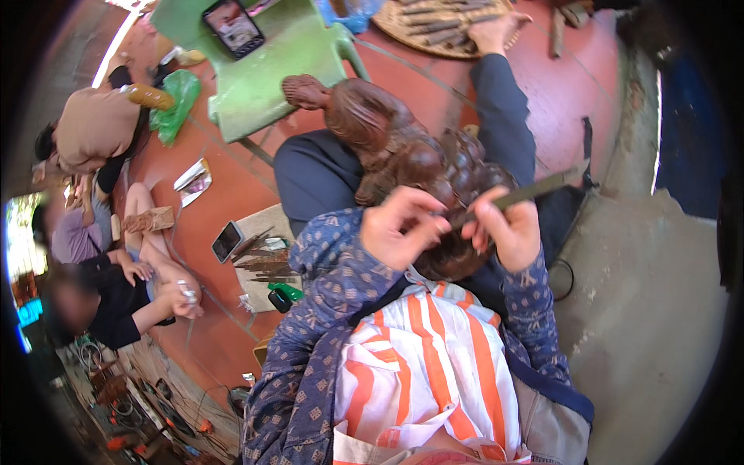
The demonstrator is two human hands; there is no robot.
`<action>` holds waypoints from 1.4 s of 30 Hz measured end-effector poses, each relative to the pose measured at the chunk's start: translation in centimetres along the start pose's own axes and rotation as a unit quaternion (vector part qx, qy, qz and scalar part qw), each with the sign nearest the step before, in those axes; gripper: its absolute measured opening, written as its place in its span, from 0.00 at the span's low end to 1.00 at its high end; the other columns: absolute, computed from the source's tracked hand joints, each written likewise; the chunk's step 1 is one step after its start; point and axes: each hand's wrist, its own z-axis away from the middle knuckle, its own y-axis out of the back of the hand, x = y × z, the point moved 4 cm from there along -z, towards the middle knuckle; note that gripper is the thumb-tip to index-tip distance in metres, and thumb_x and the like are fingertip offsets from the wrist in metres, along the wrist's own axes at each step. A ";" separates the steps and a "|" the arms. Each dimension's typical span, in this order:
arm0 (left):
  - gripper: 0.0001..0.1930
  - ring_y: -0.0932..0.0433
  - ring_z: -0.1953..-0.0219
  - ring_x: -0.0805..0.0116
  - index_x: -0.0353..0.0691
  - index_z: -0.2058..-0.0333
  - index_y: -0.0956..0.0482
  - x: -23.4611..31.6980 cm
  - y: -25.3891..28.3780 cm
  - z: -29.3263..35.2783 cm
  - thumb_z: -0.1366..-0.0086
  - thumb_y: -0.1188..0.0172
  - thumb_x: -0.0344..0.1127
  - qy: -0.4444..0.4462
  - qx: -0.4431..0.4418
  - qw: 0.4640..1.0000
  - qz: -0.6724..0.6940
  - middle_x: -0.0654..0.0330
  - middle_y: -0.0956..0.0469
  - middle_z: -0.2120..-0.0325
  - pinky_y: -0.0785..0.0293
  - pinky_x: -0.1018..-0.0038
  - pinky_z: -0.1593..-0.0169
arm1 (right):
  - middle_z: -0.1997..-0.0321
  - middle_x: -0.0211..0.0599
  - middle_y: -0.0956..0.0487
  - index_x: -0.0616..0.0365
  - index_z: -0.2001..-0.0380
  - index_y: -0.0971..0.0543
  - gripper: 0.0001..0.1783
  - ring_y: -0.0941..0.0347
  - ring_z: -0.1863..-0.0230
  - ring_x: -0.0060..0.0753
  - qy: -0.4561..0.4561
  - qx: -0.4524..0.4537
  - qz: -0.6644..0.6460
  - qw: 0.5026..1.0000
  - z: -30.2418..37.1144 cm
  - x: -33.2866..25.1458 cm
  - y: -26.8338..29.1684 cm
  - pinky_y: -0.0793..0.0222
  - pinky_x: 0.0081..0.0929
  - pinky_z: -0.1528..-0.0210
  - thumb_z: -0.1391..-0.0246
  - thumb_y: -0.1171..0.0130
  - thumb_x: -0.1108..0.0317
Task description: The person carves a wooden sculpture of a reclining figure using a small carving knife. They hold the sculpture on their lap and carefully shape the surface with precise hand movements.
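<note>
A dark brown carved wooden figure (380, 128) lies across my lap, its head end away to the far left and its rounded, knobbly end under my hands. My right hand (508, 229) is closed around a long, flat, grey-green bar-like tool (542, 186), which sticks out to the upper right. My left hand (403, 229) is beside it, thumb and forefinger pinched together close to the tool's near end, above the carving. Whether those fingers grip the tool's tip or something small is hidden.
Left of my lap, a board (267, 271) carries several slim carving tools and a phone (228, 241). A green plastic chair (271, 85) stands ahead with another phone (233, 28). My bare foot (496, 32) is by a round tool basket (434, 27). Other people sit at the left.
</note>
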 end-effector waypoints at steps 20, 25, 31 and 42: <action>0.70 0.53 0.30 0.36 0.37 0.29 0.58 -4.0 1.1 1.0 0.67 0.18 0.44 -0.090 0.012 0.929 -0.360 0.36 0.55 0.32 0.52 0.50 0.30 | 0.49 0.45 0.22 0.63 0.72 0.21 0.07 0.27 0.45 0.34 0.221 0.072 0.195 0.953 -0.3 -0.6 1.0 0.32 0.31 0.49 0.49 0.33 0.71; 0.67 0.51 0.30 0.37 0.35 0.30 0.56 -3.4 0.7 1.2 0.65 0.19 0.42 -0.127 0.011 0.921 -0.368 0.36 0.54 0.32 0.49 0.52 0.31 | 0.46 0.48 0.23 0.64 0.74 0.20 0.09 0.28 0.43 0.44 0.246 0.076 0.222 0.940 -2.0 -1.1 0.6 0.34 0.36 0.43 0.51 0.33 0.70; 0.66 0.48 0.31 0.39 0.35 0.30 0.56 -3.4 0.6 1.0 0.64 0.19 0.40 -0.129 0.012 0.931 -0.340 0.36 0.53 0.32 0.44 0.56 0.32 | 0.47 0.52 0.22 0.63 0.75 0.20 0.08 0.24 0.47 0.47 0.230 0.031 0.240 0.943 -2.3 -1.5 -0.2 0.33 0.36 0.44 0.54 0.31 0.70; 0.67 0.47 0.32 0.37 0.34 0.30 0.56 -3.3 0.6 0.9 0.65 0.19 0.39 -0.126 0.011 0.929 -0.348 0.35 0.52 0.32 0.44 0.54 0.32 | 0.48 0.50 0.21 0.60 0.74 0.20 0.10 0.29 0.40 0.55 0.261 0.016 0.327 0.908 -2.4 -2.0 -1.2 0.37 0.44 0.38 0.54 0.29 0.67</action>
